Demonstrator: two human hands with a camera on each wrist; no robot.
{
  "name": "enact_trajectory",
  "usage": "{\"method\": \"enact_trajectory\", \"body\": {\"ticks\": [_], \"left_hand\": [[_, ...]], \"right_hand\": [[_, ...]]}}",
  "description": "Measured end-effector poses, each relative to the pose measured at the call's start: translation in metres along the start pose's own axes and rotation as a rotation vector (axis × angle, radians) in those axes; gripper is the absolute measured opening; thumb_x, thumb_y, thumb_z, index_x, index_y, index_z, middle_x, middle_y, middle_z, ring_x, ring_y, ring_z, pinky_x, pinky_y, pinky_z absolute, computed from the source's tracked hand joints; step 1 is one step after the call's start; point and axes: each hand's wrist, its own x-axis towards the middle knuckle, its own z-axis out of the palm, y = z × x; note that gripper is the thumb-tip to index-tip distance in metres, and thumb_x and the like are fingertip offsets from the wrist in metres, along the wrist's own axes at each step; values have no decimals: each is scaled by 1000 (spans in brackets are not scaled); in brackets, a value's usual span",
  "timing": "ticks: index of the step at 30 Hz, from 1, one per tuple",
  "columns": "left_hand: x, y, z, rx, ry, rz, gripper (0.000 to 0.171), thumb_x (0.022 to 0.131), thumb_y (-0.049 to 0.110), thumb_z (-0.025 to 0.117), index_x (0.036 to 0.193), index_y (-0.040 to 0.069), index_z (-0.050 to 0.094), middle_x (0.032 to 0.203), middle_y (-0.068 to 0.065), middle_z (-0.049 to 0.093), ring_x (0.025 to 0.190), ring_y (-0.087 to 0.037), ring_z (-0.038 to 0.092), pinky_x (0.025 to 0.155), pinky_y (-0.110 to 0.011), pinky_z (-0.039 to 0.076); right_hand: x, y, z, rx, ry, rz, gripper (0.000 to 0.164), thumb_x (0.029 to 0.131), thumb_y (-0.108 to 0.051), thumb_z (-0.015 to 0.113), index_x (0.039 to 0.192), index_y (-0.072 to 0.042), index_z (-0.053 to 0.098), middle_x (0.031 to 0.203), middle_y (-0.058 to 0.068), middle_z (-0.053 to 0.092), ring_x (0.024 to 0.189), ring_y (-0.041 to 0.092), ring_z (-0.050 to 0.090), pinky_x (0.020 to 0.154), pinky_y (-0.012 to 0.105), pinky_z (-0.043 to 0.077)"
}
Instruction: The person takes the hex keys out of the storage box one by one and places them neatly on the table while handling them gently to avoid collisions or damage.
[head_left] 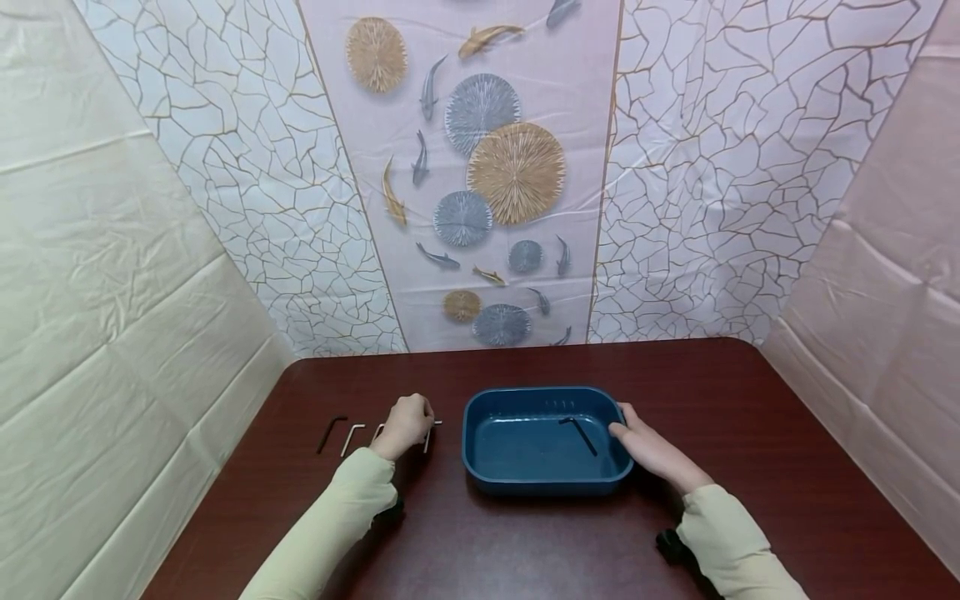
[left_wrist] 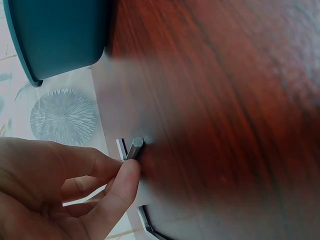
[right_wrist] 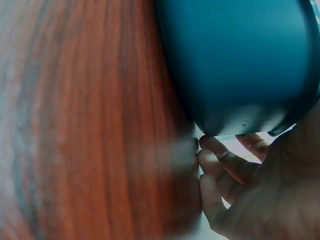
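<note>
My left hand (head_left: 403,425) is low over the table, left of a blue plastic tray (head_left: 540,486). Its thumb and index finger pinch a silver hex key (left_wrist: 135,148). One more hex key (left_wrist: 145,216) lies close below that hand in the left wrist view. Further left on the table are a black hex key (head_left: 327,435) and a silver L-shaped hex key (head_left: 351,438). My right hand (head_left: 651,447) grips the tray's right side, thumb at the rim and fingers along the outer wall. A black hex key (head_left: 581,435) lies inside the tray.
Everything stands on a dark reddish-brown table (head_left: 480,558) with rounded back corners. A patterned cloth (head_left: 495,275) hangs behind its back edge. Pale cloth walls (head_left: 870,333) slope down at both sides.
</note>
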Motion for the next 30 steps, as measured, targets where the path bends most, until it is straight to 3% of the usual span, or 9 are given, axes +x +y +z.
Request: {"method": "enact_trajectory", "body": {"ticks": [5,9,12,15,20,22,27,30], "left_hand": [[2,-2,-2,-61,-37,-28,39,92,-4,55,57,12,49,48,3,38,44,-13,56,45,-25,44],[4,0,-12,-178,-51,-64,19,94,-1,59,78,0,68,64,-8,59,56,-19,64,53,-30,55],[9,8,-24,-276,-34,-79,9,95,0,62,93,-4,70,80,-19,67,65,-26,68,59,-34,58],[16,22,-38,-337,-15,-87,7,95,2,65,97,-2,71,84,-20,68,70,-28,69,64,-38,60],[26,51,-53,-371,-14,-59,8,96,4,66,100,-2,70,79,-11,68,66,-20,67,64,-38,60],[29,64,-55,-371,-29,-38,9,96,5,67,100,-2,70,79,-10,68,65,-18,67,62,-35,59],[32,95,-49,-368,-96,31,10,96,6,68,101,-2,71,83,-10,69,79,-35,71,64,-36,60],[33,113,-43,-357,-142,62,11,96,9,69,101,-1,72,83,-10,69,85,-38,71,66,-38,60]], "right_hand": [[0,-1,0,-1,2,3,63,110,-30,33,156,2,6,159,30,14,142,50,22,108,69,28],[1,-1,-1,-6,2,6,64,110,-32,33,157,1,6,159,31,14,142,50,22,107,69,28],[1,-1,0,-6,0,11,64,110,-32,33,157,1,6,159,30,13,142,50,21,108,69,28],[1,-1,-1,-6,0,20,64,109,-32,34,157,0,5,160,30,13,143,50,21,108,69,28],[2,1,-1,-3,2,18,65,110,-33,34,157,1,5,159,30,13,142,50,22,108,69,28],[2,1,-1,-2,0,13,64,110,-32,34,157,1,5,159,30,13,142,50,22,108,69,28],[2,1,-1,0,-4,6,64,110,-32,34,157,1,5,159,30,13,142,50,22,107,69,28],[2,2,-1,-1,-4,7,65,110,-32,33,157,1,5,159,30,13,142,50,22,107,69,28]]}}
